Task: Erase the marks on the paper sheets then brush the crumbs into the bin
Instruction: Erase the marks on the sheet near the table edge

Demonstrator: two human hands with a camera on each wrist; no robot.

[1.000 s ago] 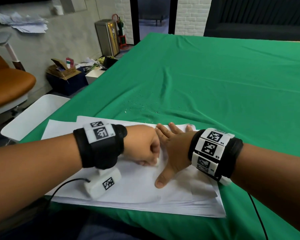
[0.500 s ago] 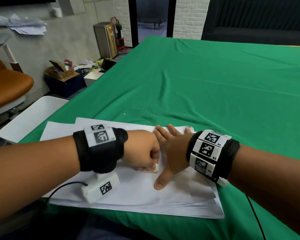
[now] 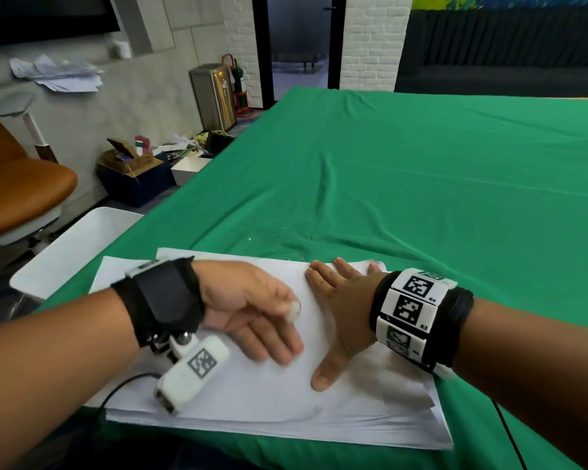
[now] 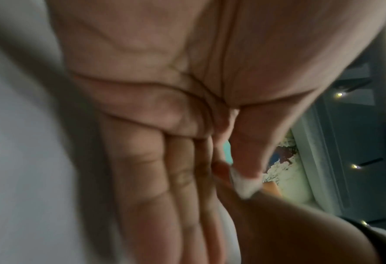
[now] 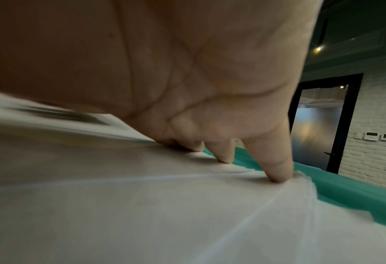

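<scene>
The paper sheets (image 3: 258,395) lie in a loose stack at the near edge of the desk (image 3: 438,171), which is draped in green cloth. The right hand (image 3: 340,310) lies on the right half of the stack, its fingers (image 5: 275,169) spread and pressing down near the far edge. The left hand (image 3: 252,313) is over the middle of the stack, just beside the right hand; it pinches a small white eraser (image 3: 293,311) between thumb and forefinger, while its other fingers are stretched out, blurred.

Eraser crumbs (image 3: 286,228) speckle the cloth just beyond the stack's far edge. A white bin (image 3: 72,249) stands off the desk's edge, to the left of the stack.

The sheets look thin, light and limp, likely to slide over one another or buckle under a rubbing stroke, so a flat palm close to the rubbed spot seems the sound hold. The eraser is small and probably a little springy; a fingertip pinch near its working end should suit. The crumbs are tiny and may cling to the soft, wrinkled cloth.
</scene>
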